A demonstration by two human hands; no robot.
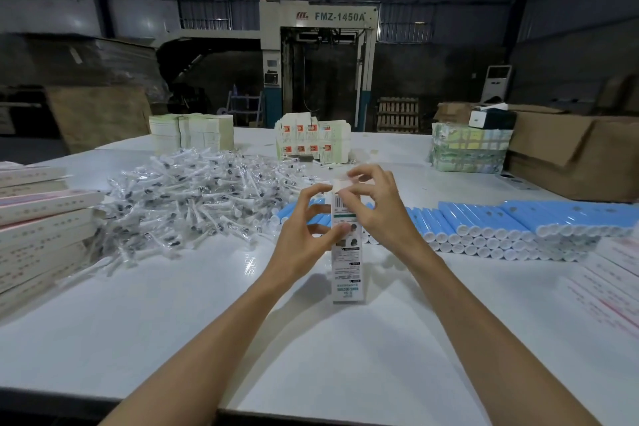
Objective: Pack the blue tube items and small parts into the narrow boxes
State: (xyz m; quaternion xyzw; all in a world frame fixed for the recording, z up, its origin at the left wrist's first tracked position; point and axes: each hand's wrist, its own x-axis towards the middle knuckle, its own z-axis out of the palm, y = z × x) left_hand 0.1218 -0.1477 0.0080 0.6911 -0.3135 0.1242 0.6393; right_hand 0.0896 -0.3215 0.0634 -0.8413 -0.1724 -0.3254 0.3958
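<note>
A narrow white printed box (pixel 346 273) stands upright on the white table (pixel 173 322) in front of me. My left hand (pixel 307 232) grips its side between thumb and fingers. My right hand (pixel 375 204) pinches the flap at the box's top end. Rows of blue tubes with white caps (pixel 501 225) lie stacked behind and to the right of the box. A large heap of small parts in clear wrappers (pixel 193 197) lies to the left behind my hands.
Stacks of flat white boxes (pixel 38 228) sit at the left edge and printed sheets (pixel 615 280) at the right. Box blanks (pixel 311 142), pale stacks (pixel 190 135), a wrapped bundle (pixel 470 149) and a cardboard carton (pixel 581 156) stand at the table's back.
</note>
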